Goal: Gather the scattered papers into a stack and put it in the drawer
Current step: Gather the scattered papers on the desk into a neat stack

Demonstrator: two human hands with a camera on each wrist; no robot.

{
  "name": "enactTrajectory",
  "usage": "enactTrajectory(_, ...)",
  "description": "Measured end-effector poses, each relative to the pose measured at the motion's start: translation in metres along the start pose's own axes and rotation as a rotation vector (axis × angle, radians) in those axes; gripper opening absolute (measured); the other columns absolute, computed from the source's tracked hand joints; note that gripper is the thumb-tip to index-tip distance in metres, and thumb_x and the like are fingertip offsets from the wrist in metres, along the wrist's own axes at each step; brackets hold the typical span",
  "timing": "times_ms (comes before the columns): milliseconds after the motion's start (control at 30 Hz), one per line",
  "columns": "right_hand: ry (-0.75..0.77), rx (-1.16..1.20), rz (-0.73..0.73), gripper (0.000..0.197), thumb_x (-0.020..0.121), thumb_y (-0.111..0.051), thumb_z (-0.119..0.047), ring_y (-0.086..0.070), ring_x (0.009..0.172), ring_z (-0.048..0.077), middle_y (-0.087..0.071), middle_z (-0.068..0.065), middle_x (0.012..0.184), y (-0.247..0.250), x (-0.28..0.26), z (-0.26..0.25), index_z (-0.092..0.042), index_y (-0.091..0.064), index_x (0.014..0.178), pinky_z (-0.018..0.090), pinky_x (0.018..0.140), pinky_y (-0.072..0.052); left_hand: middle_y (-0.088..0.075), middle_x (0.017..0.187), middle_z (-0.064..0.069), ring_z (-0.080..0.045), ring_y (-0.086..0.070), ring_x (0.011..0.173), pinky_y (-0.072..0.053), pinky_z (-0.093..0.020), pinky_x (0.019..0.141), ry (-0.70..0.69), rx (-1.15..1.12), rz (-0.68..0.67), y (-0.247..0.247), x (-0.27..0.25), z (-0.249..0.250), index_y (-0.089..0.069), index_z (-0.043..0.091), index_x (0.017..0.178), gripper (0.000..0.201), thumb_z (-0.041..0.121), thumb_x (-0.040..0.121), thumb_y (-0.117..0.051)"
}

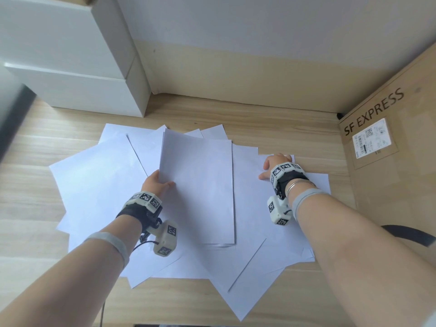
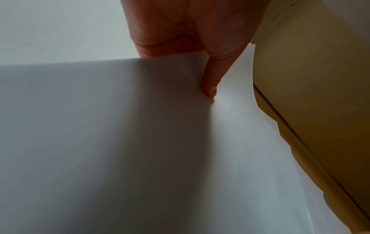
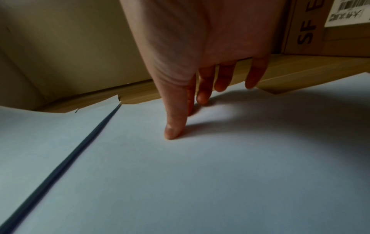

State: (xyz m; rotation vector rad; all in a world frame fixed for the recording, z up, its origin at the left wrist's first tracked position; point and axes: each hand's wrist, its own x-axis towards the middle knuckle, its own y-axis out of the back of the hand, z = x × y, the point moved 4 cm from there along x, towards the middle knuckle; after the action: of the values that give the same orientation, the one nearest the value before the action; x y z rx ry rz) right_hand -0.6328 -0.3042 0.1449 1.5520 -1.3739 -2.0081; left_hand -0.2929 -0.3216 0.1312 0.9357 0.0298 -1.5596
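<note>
White papers (image 1: pixel 247 232) litter the desk; left hand (image 1: pixel 155 182) pinches a stack (image 1: pixel 198 185), right hand (image 1: pixel 274 165) presses flat.

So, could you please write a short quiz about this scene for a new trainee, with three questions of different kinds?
1. True or false: the left hand holds a small sheaf of white paper sheets raised off the desk.
2. Which object stands right of the scattered white papers? A) a white box B) a brown cardboard box C) a lamp
3. Fill in: the right hand rests with straight fingers on a flat ___ sheet.

Key: 1 true; 2 B, the brown cardboard box; 3 white.
</note>
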Motion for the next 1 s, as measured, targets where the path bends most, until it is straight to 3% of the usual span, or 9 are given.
enactTrajectory(100, 0.026, 0.059, 0.012, 0.022, 0.076, -0.073, -0.023, -0.04, 0.123, 0.031, -0.038, 0.006, 0.135, 0.0, 0.001, 0.002, -0.019, -0.058, 0.091, 0.031, 0.096, -0.042, -0.066, 0.113, -0.019, -0.033, -0.063, 0.104, -0.048, -0.036, 0.09, 0.0, 0.003, 0.005, 0.0, -0.002, 0.0, -0.058, 0.005, 0.116, 0.035, 0.005, 0.081, -0.062)
enactTrajectory(233, 0.069, 0.169, 0.069, 0.043, 0.071, -0.079, -0.019, -0.055, 0.097, 0.027, -0.041, 0.01, 0.129, 0.001, -0.003, 0.005, -0.015, -0.046, 0.099, 0.027, 0.081, -0.043, -0.067, 0.113, -0.018, -0.033, -0.063, 0.104, -0.049, -0.037, 0.091, -0.003, 0.0, 0.004, 0.001, -0.003, -0.001, -0.058, 0.007, 0.116, 0.035, 0.006, 0.081, -0.062)
enactTrajectory(333, 0.062, 0.188, 0.074, 0.056, 0.07, -0.079, -0.021, -0.058, 0.103, 0.028, -0.043, 0.008, 0.129, 0.0, -0.004, 0.005, -0.014, -0.049, 0.116, 0.03, 0.088, -0.045, -0.066, 0.113, -0.017, -0.032, -0.062, 0.104, -0.047, -0.035, 0.09, -0.005, 0.009, 0.0, 0.0, -0.004, -0.001, -0.058, 0.007, 0.117, 0.036, 0.006, 0.082, -0.062)
enactTrajectory(433, 0.03, 0.168, 0.091, 0.061, 0.068, -0.079, -0.025, -0.053, 0.114, 0.028, -0.047, 0.005, 0.13, -0.001, -0.005, 0.005, -0.018, -0.047, 0.12, 0.041, 0.101, -0.041, -0.066, 0.113, -0.017, -0.031, -0.062, 0.1, -0.047, -0.034, 0.087, -0.009, 0.003, -0.006, -0.002, -0.004, -0.002, -0.058, 0.007, 0.118, 0.036, 0.005, 0.082, -0.061)
enactTrajectory(567, -0.036, 0.096, 0.074, 0.068, 0.071, -0.077, -0.031, -0.034, 0.132, 0.025, -0.055, 0.002, 0.127, 0.0, -0.004, 0.006, -0.021, -0.042, 0.127, 0.047, 0.106, -0.027, -0.066, 0.113, -0.017, -0.029, -0.062, 0.097, -0.048, -0.035, 0.087, -0.011, 0.005, -0.012, -0.003, -0.006, -0.001, -0.057, 0.007, 0.118, 0.037, 0.005, 0.082, -0.061)
enactTrajectory(733, -0.035, -0.028, 0.092, 0.063, 0.068, -0.078, -0.035, -0.032, 0.128, 0.027, -0.044, 0.005, 0.13, 0.003, -0.007, 0.003, -0.021, -0.048, 0.122, 0.045, 0.107, -0.029, -0.067, 0.112, -0.019, -0.029, -0.062, 0.094, -0.048, -0.035, 0.086, -0.014, 0.012, -0.014, -0.001, -0.007, -0.001, -0.058, 0.006, 0.117, 0.036, 0.004, 0.081, -0.061)
enactTrajectory(833, 0.01, 0.021, 0.047, 0.066, 0.075, -0.074, -0.031, -0.042, 0.128, 0.029, -0.049, 0.008, 0.134, 0.003, -0.01, 0.003, -0.017, -0.043, 0.132, 0.042, 0.107, -0.035, -0.067, 0.111, -0.019, -0.028, -0.061, 0.091, -0.048, -0.034, 0.084, -0.015, 0.012, -0.009, 0.0, -0.008, 0.0, -0.058, 0.005, 0.116, 0.036, 0.004, 0.081, -0.061)
enactTrajectory(933, 0.053, 0.093, 0.022, 0.054, 0.088, -0.06, -0.024, -0.049, 0.127, 0.029, -0.051, 0.011, 0.138, 0.01, -0.016, 0.004, -0.013, -0.042, 0.138, 0.035, 0.103, -0.04, -0.066, 0.111, -0.019, -0.025, -0.058, 0.088, -0.047, -0.032, 0.081, -0.012, 0.015, -0.012, 0.001, -0.008, 0.0, -0.058, 0.005, 0.117, 0.036, 0.004, 0.081, -0.06)
enactTrajectory(1000, 0.052, 0.113, 0.028, 0.037, 0.095, -0.047, -0.019, -0.051, 0.123, 0.03, -0.055, 0.013, 0.133, 0.017, -0.021, 0.009, -0.013, -0.052, 0.131, 0.033, 0.1, -0.041, -0.066, 0.112, -0.02, -0.024, -0.057, 0.087, -0.045, -0.03, 0.08, -0.014, 0.02, -0.013, 0.002, -0.008, -0.001, -0.057, 0.005, 0.118, 0.036, 0.004, 0.082, -0.06)
